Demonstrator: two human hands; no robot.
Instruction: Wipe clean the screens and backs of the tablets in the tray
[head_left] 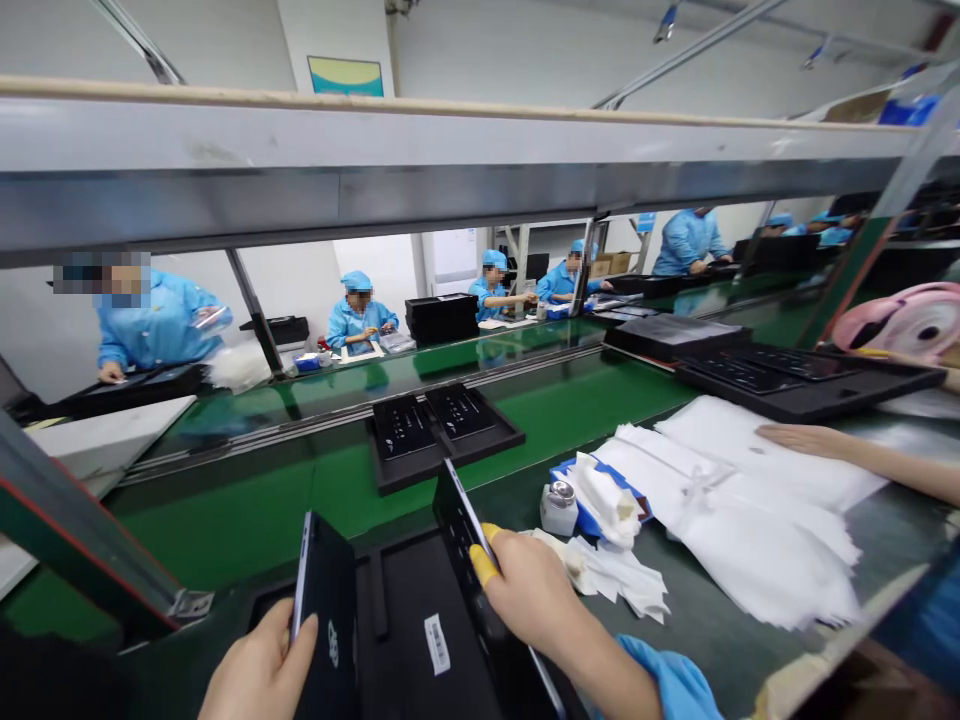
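Observation:
My left hand [262, 665] grips a thin dark tablet [328, 610] by its silver edge. The tablet stands nearly upright, with a pale logo on the side facing right. My right hand [529, 585], with yellow covers on two fingertips, pinches a second dark tablet [461, 530] by its upper edge, tilted on its side. Both are over a black foam tray [397, 650], whose bare floor shows between them. A white barcode label [436, 645] lies in the tray. Whether the tablets' lower edges touch the tray is cannot be made out.
Beyond, a black tray [487, 445] with two dark tablets sits on the green conveyor [247, 500]. To the right are a metal-topped dispenser bottle [559, 508], a blue box of wipes [607, 500] and white sheets [757, 510], with another person's hand [806, 440] on them. A shelf beam [450, 150] crosses overhead.

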